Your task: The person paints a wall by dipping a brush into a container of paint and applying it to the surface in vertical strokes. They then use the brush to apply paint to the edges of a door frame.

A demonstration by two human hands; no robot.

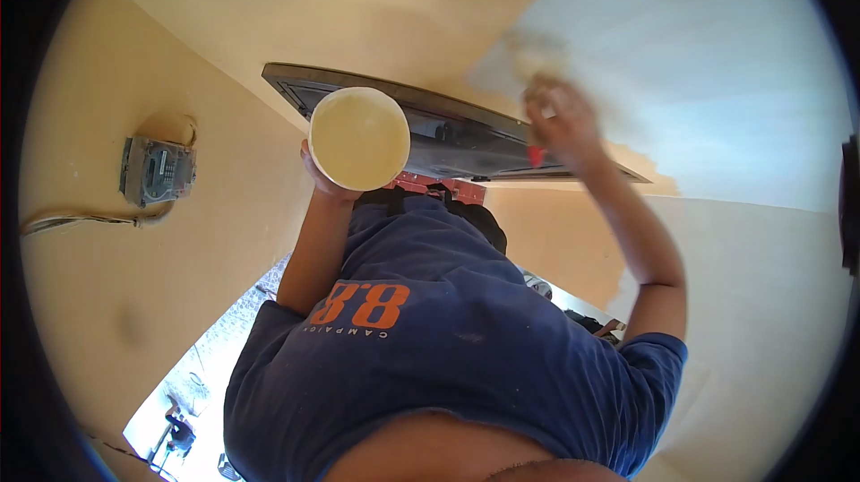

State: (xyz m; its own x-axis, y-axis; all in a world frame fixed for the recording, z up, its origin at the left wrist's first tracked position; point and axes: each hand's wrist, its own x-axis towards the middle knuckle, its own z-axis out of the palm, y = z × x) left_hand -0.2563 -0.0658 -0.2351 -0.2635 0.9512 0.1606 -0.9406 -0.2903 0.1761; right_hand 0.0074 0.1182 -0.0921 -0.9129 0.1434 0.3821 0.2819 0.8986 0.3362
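My left hand (324, 173) grips a round, open tub (359, 139) of pale yellow paint from its side and underneath. To the right, my right hand (570, 122) is raised at the wall, its fingers closed round a brush (536, 156) with a red handle end showing below them. The brush head is smeared by motion against the wall. Cream-yellow paint (421, 12) covers one part of this wall, and a bluish-white area (717, 61) lies right of the brush.
A dark door panel (448, 133) stands behind the tub and below the brush. On the left wall is a meter box (159, 171) with cables (90, 219). Lower left, a bright opening shows a small, distant person (179, 433). Red tiles (466, 191) show beyond my shirt.
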